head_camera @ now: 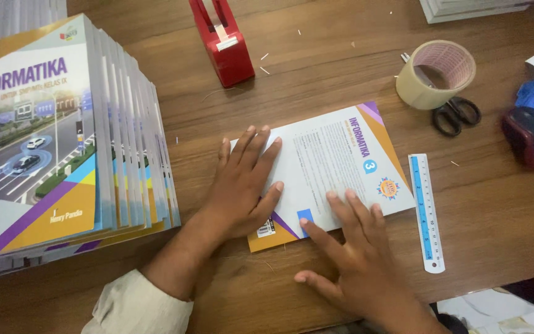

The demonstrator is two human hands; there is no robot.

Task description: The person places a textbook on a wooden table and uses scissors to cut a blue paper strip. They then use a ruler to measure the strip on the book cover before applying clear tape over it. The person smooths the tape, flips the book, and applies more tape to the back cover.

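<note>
Here, head view: 2 hands flat on a book (335,164) lying back-up on the table (316,80). Left hand (242,182) and right hand (356,260) with fingers spread apart, gripping nothing. Could slide sideways and bump the ruler (426,213) if pushed unevenly.

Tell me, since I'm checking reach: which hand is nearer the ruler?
Right. The right hand lies flat on the book's near edge, just left of the ruler; the left hand presses the book's far-left side.
</note>
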